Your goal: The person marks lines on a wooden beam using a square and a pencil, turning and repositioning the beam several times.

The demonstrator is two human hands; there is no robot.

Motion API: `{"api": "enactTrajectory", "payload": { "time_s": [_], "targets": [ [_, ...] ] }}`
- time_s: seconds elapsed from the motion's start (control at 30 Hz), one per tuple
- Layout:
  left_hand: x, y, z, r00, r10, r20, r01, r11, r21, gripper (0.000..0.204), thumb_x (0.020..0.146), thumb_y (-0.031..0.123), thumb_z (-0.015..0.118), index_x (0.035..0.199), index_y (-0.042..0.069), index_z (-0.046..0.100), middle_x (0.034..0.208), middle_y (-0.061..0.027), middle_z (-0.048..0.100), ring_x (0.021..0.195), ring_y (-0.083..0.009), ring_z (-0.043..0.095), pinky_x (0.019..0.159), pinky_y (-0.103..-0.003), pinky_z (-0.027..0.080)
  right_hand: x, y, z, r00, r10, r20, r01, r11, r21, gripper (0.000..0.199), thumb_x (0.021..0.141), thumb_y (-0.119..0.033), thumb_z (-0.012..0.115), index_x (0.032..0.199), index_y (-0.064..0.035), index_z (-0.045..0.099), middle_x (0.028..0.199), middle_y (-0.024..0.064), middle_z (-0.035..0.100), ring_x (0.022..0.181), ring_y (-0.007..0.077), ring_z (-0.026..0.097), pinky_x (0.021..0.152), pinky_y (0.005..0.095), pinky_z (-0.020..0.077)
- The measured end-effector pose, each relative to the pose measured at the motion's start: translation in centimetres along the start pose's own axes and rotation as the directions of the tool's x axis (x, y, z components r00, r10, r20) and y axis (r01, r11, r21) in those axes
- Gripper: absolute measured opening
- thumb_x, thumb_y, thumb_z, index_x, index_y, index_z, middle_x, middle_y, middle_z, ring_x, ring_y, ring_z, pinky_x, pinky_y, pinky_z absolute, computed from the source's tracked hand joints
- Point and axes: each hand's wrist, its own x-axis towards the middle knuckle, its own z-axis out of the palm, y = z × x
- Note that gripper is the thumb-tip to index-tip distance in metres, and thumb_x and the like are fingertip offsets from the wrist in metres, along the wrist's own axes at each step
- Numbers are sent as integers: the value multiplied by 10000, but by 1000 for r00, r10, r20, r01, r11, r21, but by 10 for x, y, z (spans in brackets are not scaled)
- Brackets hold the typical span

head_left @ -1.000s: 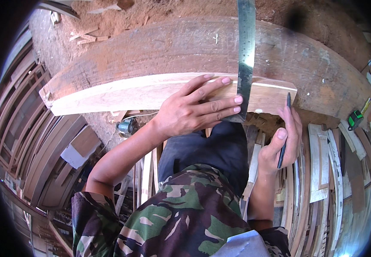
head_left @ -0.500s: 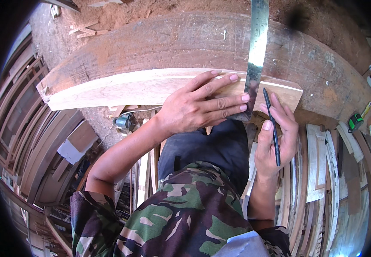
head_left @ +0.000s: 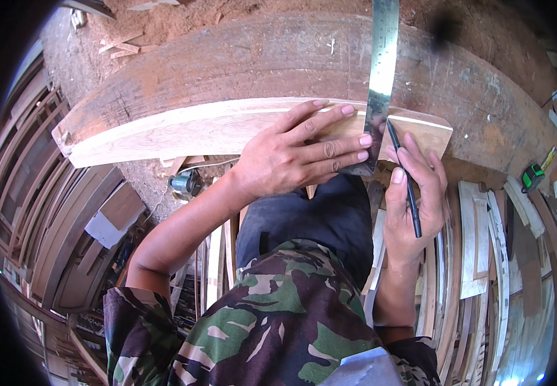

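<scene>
A pale wooden board (head_left: 175,135) lies along the near edge of a long, worn wooden bench (head_left: 252,67). Across the board's right part runs a steel ruler (head_left: 383,55), its far end reaching over the bench. My left hand (head_left: 285,154) rests flat on the board with fingers stretched out, the fingertips against the ruler's left edge; its thumb is hidden. Between thumb and fingers, my right hand (head_left: 420,199) holds a slim black pen or pencil (head_left: 412,202). Its tip meets the board right beside the ruler's right edge.
A green and black tape measure (head_left: 533,176) sits at the bench's right end. Below the bench on the left is a teal power tool (head_left: 187,183) with a cord. Stacked wooden pieces (head_left: 75,225) fill the left; more strips (head_left: 474,238) stand at right. Sawdust and offcuts (head_left: 124,46) lie beyond.
My right hand has moved slightly, bringing the pen tip up and left to the ruler's edge. My left hand stays flat on the board. The whole view has shifted a little.
</scene>
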Motion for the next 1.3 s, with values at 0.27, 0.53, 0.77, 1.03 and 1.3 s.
{"api": "enactTrajectory", "payload": {
  "time_s": [0.27, 0.53, 0.77, 1.03, 1.3],
  "targets": [
    [-1, 0, 0, 1000, -2, -4, 2, 1000, -7, 707, 873, 507, 800, 1558, 415, 650, 1692, 194, 518, 1583, -243, 468, 1305, -465, 412, 8, -4, -14, 996, 17, 89, -10, 996, -86, 158, 925, -70, 761, 1081, -82, 745, 1185, 132, 839, 1234, 313, 780, 1206, 537, 424],
    [-1, 0, 2, 1000, -7, -6, 7, 1000, 22, 716, 868, 522, 796, 1560, 424, 645, 1695, 206, 510, 1589, -238, 458, 1302, -451, 412, 51, -2, -7, 998, -58, -38, 52, 987, -150, 97, 1010, -100, 741, 1101, -99, 776, 1266, 131, 818, 1198, 272, 776, 1213, 482, 425],
    [2, 4, 3, 1000, -21, -11, 22, 995, 100, 733, 871, 571, 776, 1578, 497, 596, 1710, 243, 473, 1590, -204, 444, 1303, -427, 400, 18, 17, -6, 979, 130, -158, -99, 977, 188, 157, 1084, -105, 671, 1219, -26, 692, 1244, 187, 810, 1144, 301, 789, 1201, 492, 439],
    [3, 8, 5, 999, -50, 14, 48, 992, 116, 748, 862, 615, 753, 1582, 538, 567, 1706, 277, 459, 1586, -194, 443, 1309, -432, 392, 5, 16, -2, 988, 86, -130, -62, 982, 179, 175, 1080, -121, 678, 1229, -33, 700, 1222, 179, 819, 1116, 316, 791, 1181, 520, 467],
    [2, 7, 8, 999, -47, 5, 46, 991, 123, 787, 831, 632, 746, 1589, 540, 556, 1704, 282, 458, 1582, -203, 447, 1306, -446, 400, 7, 16, -4, 996, -42, -74, 43, 999, 4, 133, 1052, -106, 702, 1168, -61, 747, 1149, 118, 839, 1257, 341, 772, 1178, 535, 454]
  ]
}}
